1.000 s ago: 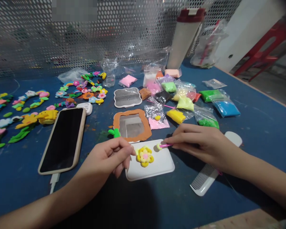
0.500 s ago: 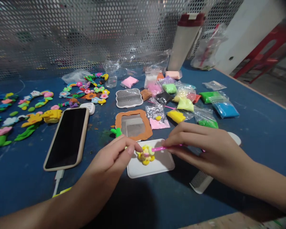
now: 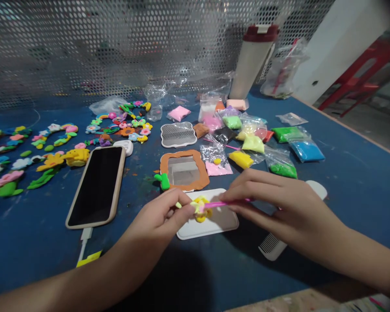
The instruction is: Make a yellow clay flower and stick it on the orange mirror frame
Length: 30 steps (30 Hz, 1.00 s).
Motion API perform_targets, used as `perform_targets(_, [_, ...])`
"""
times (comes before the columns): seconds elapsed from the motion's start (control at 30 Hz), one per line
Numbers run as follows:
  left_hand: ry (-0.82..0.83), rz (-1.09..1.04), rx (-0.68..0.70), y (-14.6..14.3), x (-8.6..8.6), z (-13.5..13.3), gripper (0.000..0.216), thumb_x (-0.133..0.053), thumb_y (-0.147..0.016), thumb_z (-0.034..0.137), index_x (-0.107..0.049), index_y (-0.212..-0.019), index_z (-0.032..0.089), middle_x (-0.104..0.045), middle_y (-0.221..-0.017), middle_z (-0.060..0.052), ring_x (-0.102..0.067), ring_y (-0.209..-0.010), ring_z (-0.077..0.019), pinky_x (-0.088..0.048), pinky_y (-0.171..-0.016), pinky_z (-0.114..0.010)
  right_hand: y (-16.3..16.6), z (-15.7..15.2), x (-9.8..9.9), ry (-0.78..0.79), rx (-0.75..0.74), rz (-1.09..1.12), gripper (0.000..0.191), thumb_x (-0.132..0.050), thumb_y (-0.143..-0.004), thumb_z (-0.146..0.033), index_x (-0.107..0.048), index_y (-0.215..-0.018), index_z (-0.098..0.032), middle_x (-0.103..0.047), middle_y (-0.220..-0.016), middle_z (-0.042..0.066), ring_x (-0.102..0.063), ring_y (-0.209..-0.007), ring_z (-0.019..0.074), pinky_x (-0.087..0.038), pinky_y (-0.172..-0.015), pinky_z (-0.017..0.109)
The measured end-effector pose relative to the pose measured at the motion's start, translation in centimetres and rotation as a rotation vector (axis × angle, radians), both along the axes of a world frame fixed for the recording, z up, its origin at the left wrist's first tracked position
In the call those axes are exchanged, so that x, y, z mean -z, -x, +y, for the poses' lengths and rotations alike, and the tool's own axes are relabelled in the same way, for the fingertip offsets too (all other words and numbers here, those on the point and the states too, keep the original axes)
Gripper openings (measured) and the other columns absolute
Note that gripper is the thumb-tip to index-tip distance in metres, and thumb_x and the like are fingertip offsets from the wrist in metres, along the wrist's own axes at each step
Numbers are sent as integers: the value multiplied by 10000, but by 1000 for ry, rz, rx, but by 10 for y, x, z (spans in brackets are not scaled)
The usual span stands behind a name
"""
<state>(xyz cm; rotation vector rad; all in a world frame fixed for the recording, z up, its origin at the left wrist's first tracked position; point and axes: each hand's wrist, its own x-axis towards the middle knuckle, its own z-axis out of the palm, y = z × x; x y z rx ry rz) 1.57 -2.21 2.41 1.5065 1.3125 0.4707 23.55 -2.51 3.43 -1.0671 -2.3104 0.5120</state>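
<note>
My left hand (image 3: pixel 169 216) pinches a small pale yellow piece of clay (image 3: pixel 178 205) between thumb and fingers. Its fingertips sit at the left side of a yellow clay flower (image 3: pixel 200 218) over a white rectangular plate (image 3: pixel 221 223). In my right hand (image 3: pixel 273 199) is a thin pink modelling tool (image 3: pixel 216 204), gripped between thumb and fingers. The tool's tip touches pale clay at the flower's middle. Just behind the plate lies a frame covered in orange-brown clay (image 3: pixel 201 173), with a green clay piece (image 3: pixel 164 181) at its lower left corner.
A white comb (image 3: pixel 273 247) lies under my right hand. On the left are a phone (image 3: pixel 97 186) on a cable and several clay decorations (image 3: pixel 50 161). Bagged coloured clay (image 3: pixel 253 143), a small mirror (image 3: pixel 178 134) and a tumbler (image 3: pixel 253 60) stand farther back, before a perforated metal panel (image 3: pixel 84 52).
The pink tool's tip has moved left, from pale clay at the flower's upper right to its middle. My left fingertips have shifted slightly right. The view has shifted a little.
</note>
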Motion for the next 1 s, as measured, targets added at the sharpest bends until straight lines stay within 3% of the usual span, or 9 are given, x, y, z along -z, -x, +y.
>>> perform_targets(0.17, [147,-15,-8,6,5,1,277,-490,-786,444,-508,-676,191,-299,-496,80,-246,-470,-92,-162,-430,-210,-34,-1,10,-12,146,-96,126,-515,-867,-223,-640,-879,-207,-639,-852,58,-616,-745,174,-487,-585,268])
perform_targets(0.3, [248,-52,12,5,6,2,283,-497,-764,458,-506,-665,193,-288,-416,96,-241,-406,-81,-145,-400,-202,-48,1,23,83,131,-230,153,-497,-876,-240,-635,-931,-204,-604,-904,78,-604,-778,192,-502,-597,303])
perform_targets(0.47, [264,-132,-5,2,5,4,277,-540,-736,443,-486,-638,190,-379,-392,88,-292,-352,-64,-204,-386,-185,-18,7,14,40,42,-166,176,-495,-879,-216,-608,-1011,-189,-574,-967,89,-564,-905,200,-502,-735,340])
perform_targets(0.57, [286,-162,4,4,6,5,284,-546,-732,454,-479,-651,191,-415,-417,88,-287,-331,-53,-196,-360,-177,9,10,7,103,-107,-162,306,-562,-847,-242,-539,-1150,-202,-539,-1104,104,-535,-990,211,-498,-793,350])
perform_targets(0.67, [286,-188,34,6,7,6,285,-533,-748,456,-476,-654,193,-423,-424,87,-297,-330,-53,-197,-351,-173,25,13,6,139,-151,-193,374,-597,-819,-247,-515,-1176,-174,-520,-1143,121,-533,-988,228,-497,-803,380])
perform_targets(1.0, [248,-198,28,11,2,13,248,-528,-788,399,-518,-655,189,-452,-447,69,-318,-375,-59,-208,-379,-177,28,20,20,176,-169,-161,278,-546,-848,-237,-586,-1113,-164,-507,-1123,95,-507,-979,199,-455,-843,340])
